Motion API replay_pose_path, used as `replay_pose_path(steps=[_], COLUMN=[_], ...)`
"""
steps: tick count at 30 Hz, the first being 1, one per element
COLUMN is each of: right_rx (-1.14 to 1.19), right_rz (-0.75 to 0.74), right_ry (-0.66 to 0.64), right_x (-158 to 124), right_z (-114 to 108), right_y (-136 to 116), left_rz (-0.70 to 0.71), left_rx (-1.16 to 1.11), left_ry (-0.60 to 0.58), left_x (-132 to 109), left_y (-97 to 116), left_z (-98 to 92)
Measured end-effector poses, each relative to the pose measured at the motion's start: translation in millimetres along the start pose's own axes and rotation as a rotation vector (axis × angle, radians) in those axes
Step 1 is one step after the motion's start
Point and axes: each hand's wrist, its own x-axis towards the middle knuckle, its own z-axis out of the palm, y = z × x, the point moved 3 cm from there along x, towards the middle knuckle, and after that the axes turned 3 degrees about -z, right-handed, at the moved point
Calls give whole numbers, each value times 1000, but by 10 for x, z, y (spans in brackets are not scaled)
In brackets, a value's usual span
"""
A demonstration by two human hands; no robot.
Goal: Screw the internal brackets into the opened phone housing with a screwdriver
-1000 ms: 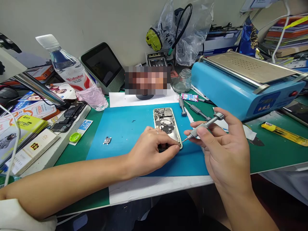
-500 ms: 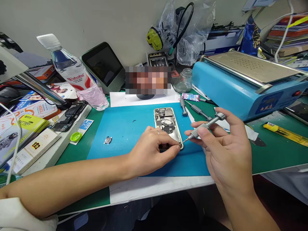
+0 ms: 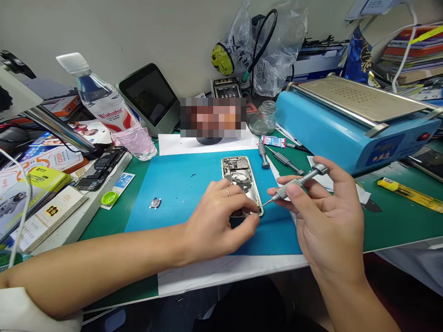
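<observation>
An opened phone (image 3: 247,177) lies on the blue mat (image 3: 166,184), its inner parts bare and its lower end partly hidden by my left hand (image 3: 223,214). That hand is at the phone's lower end, thumb and index fingertip slightly apart, with nothing visible between them. My right hand (image 3: 328,216) is closed around a grey precision screwdriver (image 3: 294,186). The driver slants down to the left, its tip close to the phone's lower right corner; whether it touches is too small to tell. Left on the mat sits a small metal phone part (image 3: 155,203).
Two more screwdrivers (image 3: 284,160) lie right of the phone. A blue heating-plate machine (image 3: 356,124) stands at the right, near a yellow utility knife (image 3: 410,193). A water bottle (image 3: 107,106), a smart display (image 3: 148,99) and a glass jar (image 3: 263,117) stand behind.
My left thumb and index finger have parted from a pinch at the phone's lower corner. The screwdriver in my right hand has shifted very slightly.
</observation>
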Motion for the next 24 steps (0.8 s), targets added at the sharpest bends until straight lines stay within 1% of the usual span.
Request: replay_pose_path(steps=[2, 3, 9, 12, 16, 20, 24], right_rx=[-5, -9, -35, -27, -25, -32, -63], right_rz=[-36, -60, -198, -207, -201, -201, -241], right_ry=[21, 37, 123, 124, 119, 122, 121], right_x=[-10, -15, -22, -15, -14, -14, -23], right_z=[-6, -11, -47, -51, -55, -56, -47], right_y=[-11, -18, -39, -37, -32, -15, -14], left_rz=[86, 103, 60, 52, 45, 28, 16], left_rx=[73, 103, 244, 294, 308, 316, 330], left_ry=[17, 20, -11, -60, -115, -136, -153], left_x=[-19, -24, -10, -13, -21, -7, 9], left_y=[27, 29, -28, -43, -51, -62, -73], left_z=[-8, -9, 10, 30, 41, 52, 63])
